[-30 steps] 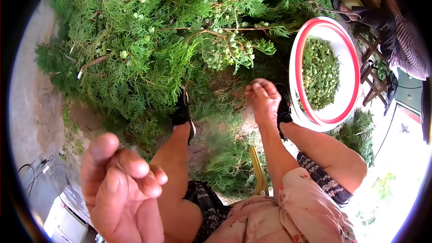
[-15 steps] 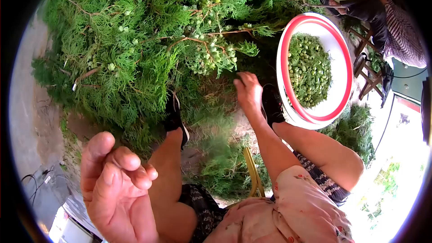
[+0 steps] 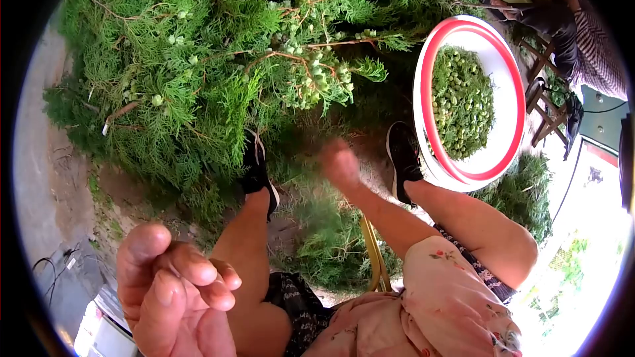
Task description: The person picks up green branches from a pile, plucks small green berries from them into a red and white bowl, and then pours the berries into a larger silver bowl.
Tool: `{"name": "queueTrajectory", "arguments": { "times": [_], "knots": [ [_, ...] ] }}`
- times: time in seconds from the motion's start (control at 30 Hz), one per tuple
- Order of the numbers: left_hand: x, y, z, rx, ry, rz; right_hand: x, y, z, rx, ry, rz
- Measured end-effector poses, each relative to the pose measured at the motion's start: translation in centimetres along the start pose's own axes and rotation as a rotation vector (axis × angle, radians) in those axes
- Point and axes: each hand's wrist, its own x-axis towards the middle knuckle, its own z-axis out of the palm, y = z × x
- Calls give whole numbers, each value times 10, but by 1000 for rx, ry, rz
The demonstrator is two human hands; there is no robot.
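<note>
Head view: the right hand [image 3: 339,164] has pulled back from the cone branch [image 3: 311,76] left of the bowl [image 3: 419,102] – too blurry to tell if it holds anything – so one pluck looks done, while the left hand [image 3: 175,291], far from the bowl, stays curled shut, nothing showing.

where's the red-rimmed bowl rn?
Head view, upper right: the bowl sits on the ground beside the person's right shoe, next to the pile of green branches.

Left hand [image 3: 175,291] hovers close, fingers loosely curled; right hand [image 3: 340,162], blurred, reaches forward on an outstretched arm.
</note>
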Motion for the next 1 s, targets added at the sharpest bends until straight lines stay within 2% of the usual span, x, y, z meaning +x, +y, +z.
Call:
{"name": "queueTrajectory", "arguments": {
  "times": [0.07,0.1,0.13,0.2,0.23,0.3,0.4,0.5,0.6,0.7,0.8,0.9,0.93,1.0],
  "knots": [
    [0,0,0,14,-8,6,11,-7,-61,63,585,74],
    [0,0,0,20,-13,11,24,3,-81,60,673,107],
    [0,0,2,17,9,4,38,15,-95,-5,682,203],
    [-1,1,8,12,55,-3,63,43,-116,36,453,413],
    [2,3,2,-51,-73,-24,76,58,-125,40,329,513],
    [10,5,-15,-179,-327,-71,78,71,-105,-49,269,451],
    [10,-3,-17,-131,-364,-4,40,40,-83,-206,155,360],
    [8,3,-7,-108,-318,-53,7,12,-46,-206,191,298],
    [4,1,15,27,20,-39,-23,-11,-24,-121,210,237],
    [4,-1,16,23,40,-34,-42,-20,-25,11,139,161],
    [5,-1,18,27,60,-37,-53,-28,-38,-42,260,85],
    [8,-1,18,25,50,-25,-49,-5,-38,-75,509,32],
    [8,-1,18,20,51,-23,-46,4,-44,-42,700,-29],
    [8,-1,19,14,53,-20,-40,15,-52,47,742,215]
  ]
}}
